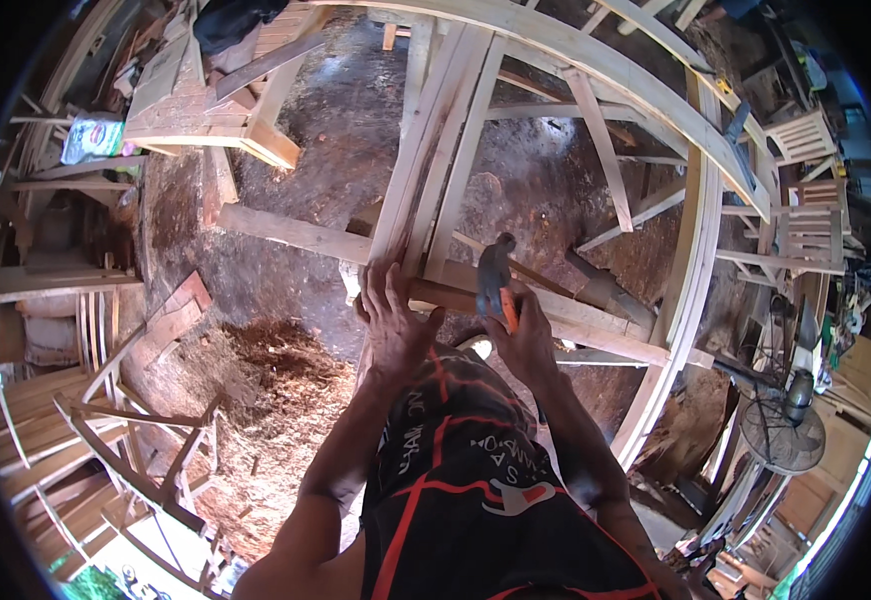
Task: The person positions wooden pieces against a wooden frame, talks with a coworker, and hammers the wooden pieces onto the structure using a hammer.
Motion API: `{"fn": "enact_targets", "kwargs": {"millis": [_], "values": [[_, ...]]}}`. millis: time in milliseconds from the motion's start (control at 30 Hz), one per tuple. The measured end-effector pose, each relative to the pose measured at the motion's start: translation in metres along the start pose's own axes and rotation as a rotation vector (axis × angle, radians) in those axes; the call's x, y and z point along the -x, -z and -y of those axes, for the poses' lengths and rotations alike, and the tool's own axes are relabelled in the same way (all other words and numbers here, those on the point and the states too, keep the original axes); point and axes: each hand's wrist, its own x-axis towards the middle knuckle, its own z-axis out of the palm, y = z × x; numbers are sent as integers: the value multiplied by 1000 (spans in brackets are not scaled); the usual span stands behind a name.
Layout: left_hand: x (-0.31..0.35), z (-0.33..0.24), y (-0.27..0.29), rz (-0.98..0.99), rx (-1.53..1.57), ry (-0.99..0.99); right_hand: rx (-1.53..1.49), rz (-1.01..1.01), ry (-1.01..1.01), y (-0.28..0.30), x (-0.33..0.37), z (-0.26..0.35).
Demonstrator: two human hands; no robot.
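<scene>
My right hand (526, 338) is closed round the orange handle of a claw hammer (494, 272), whose dark head points up and away from me. My left hand (392, 312) lies with its fingers stretched over the near end of a long wooden plank (438, 130), and nothing is gripped in it. That plank runs away from me beside a narrower wooden strip (470, 150). Both meet a crosspiece (576, 318) that passes from left to right just ahead of my body. The hammer is held above this crosspiece; whether it touches the wood, I cannot tell.
A long curved beam (646, 75) arches across the far side, and stacked boards (691, 270) stand on the right. At far left is a slatted wooden piece (196, 110). Shavings (276, 400) cover the floor at left. A fan (784, 432) stands at right.
</scene>
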Motion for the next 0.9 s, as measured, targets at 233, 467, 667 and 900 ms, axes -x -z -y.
{"fn": "enact_targets", "kwargs": {"millis": [233, 467, 667, 900], "values": [[-4, 3, -9, -21, -82, -40, -96, 101, -302, -4, -1, -7], [-9, 7, -8, -50, -21, -157, -161, 169, -450, 10, -8, 4], [-9, 6, -8, -69, 32, -142, -110, 163, -399, 2, -2, -5], [-16, 1, -7, -108, 18, -198, -163, 241, -446, 8, 1, -8]]}}
